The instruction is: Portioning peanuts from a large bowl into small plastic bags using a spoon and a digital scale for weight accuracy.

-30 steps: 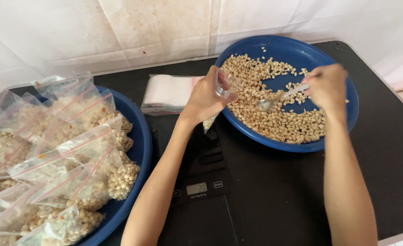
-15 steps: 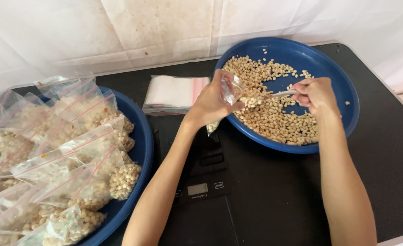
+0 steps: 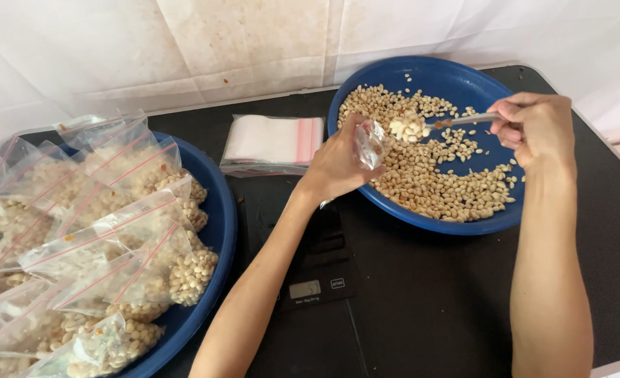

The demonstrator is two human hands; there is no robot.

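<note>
My left hand [image 3: 338, 166] grips a small clear plastic bag [image 3: 370, 144] by its mouth, over a black kitchen scale [image 3: 317, 266]. The bag's lower part is hidden behind the hand. My right hand [image 3: 538, 128] holds a metal spoon [image 3: 450, 121] heaped with pale peanuts [image 3: 408, 128], its bowl just right of the bag's opening. Below the spoon lies a blue round bowl [image 3: 513, 210] with loose peanuts [image 3: 443, 185] spread over its bottom.
A second blue bowl [image 3: 219, 231] at the left is piled with several filled zip bags [image 3: 107, 231] of peanuts. A stack of empty zip bags [image 3: 271, 143] lies at the back of the black table [image 3: 429, 308]. White sheeting [image 3: 184, 49] hangs behind.
My right hand scooped peanuts in the bowl, then lifted the loaded spoon up and right, level with the bag's mouth. My left hand with the bag shifted slightly right. The scale's display changed.
</note>
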